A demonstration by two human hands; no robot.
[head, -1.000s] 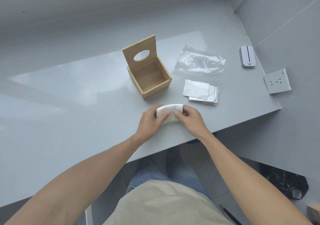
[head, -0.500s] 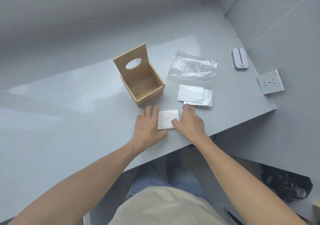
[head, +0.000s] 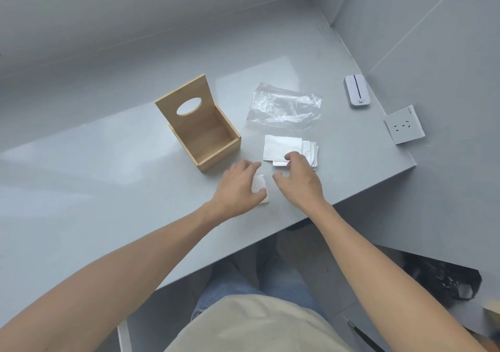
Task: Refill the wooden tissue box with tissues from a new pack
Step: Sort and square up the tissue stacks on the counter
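The wooden tissue box [head: 216, 146] stands on the grey counter [head: 108, 189] with its lid [head: 186, 102] tilted up; the oval hole shows and the inside is bare. A folded white tissue [head: 260, 185] lies just in front of it, mostly covered by my left hand [head: 238, 186], whose thumb and fingers span and grip it. A stack of folded tissues [head: 284, 146] lies to the right of the box. My right hand [head: 300, 180] hovers over the stack's near edge, fingertips touching it and holding nothing. The empty clear plastic wrapper [head: 284, 106] lies behind the stack.
A small white device [head: 356, 90] lies at the counter's back right near the wall. A white wall socket [head: 404, 124] sits on the right wall. The counter's front edge runs just below my wrists, with my legs under it. A black bag [head: 443, 281] lies on the floor.
My hands have come off flattening the folded tissue. The left hand slid over it and closed on it. The right hand moved right and forward to the stack's edge.
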